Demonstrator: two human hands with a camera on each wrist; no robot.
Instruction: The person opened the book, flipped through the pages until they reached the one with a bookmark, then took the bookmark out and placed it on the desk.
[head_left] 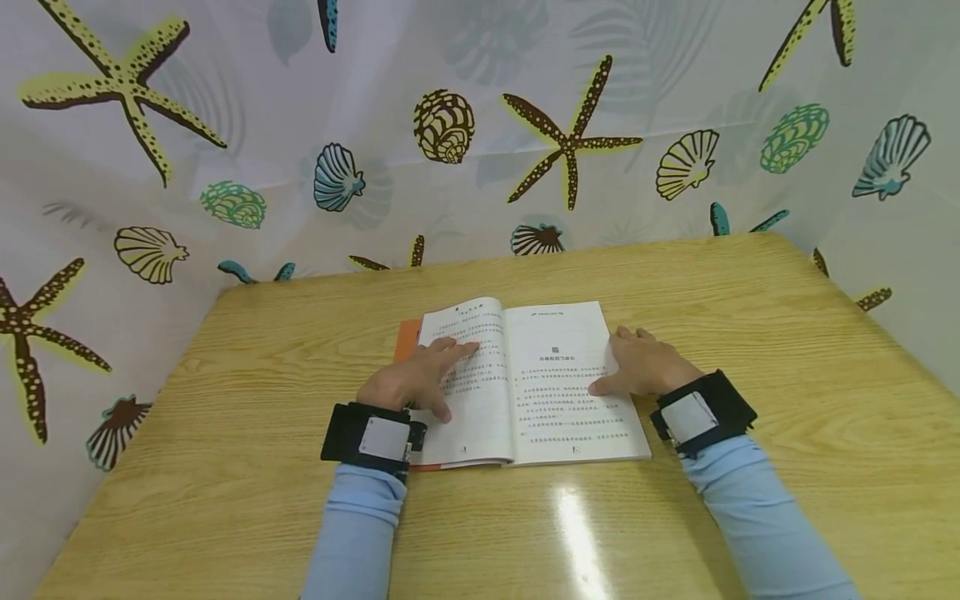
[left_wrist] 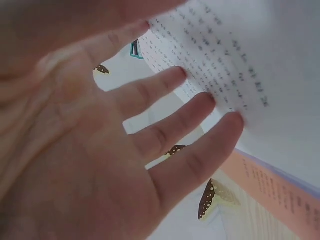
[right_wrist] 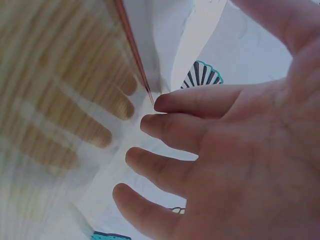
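Book [head_left: 562, 333] here, likely light, floppy; best lifted by outer edges! Left hand [head_left: 411, 379], right hand [head_left: 648, 365]: fingers straight, clasping nothing.

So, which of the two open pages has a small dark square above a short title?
The right page, by the right hand; the left page, under the left hand, has text lines there instead.

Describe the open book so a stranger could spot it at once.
Look near the middle of the wooden table. The open book lies there, left hand on its left page, right hand at its right edge. Printed white pages and an orange cover showing at left set it apart from the wood.
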